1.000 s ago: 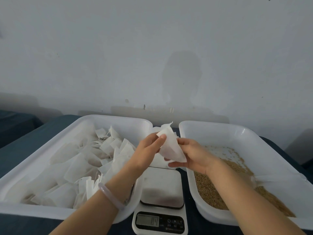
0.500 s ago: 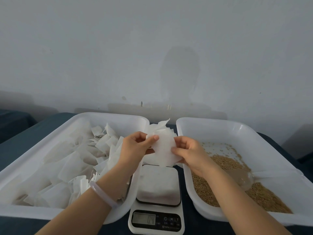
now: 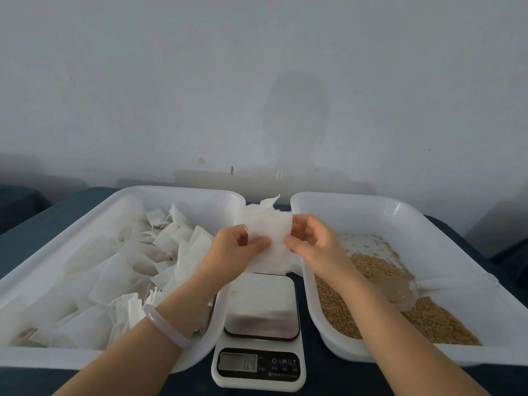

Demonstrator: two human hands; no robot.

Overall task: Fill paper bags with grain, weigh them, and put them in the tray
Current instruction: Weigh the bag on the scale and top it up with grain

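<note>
Paper bag (image 3: 267, 244) held just above the scale (image 3: 261, 310), fingers of our left hand (image 3: 231, 252) and right hand (image 3: 314, 247) pinching its side edges; we judge we're opening it, next: spread the mouth, scoop grain (image 3: 371, 270) right of scale.

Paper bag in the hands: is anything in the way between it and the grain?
Nothing visible does. The left hand and right hand hold the paper bag above the scale, and the grain lies uncovered in the tray just to its right.
</note>
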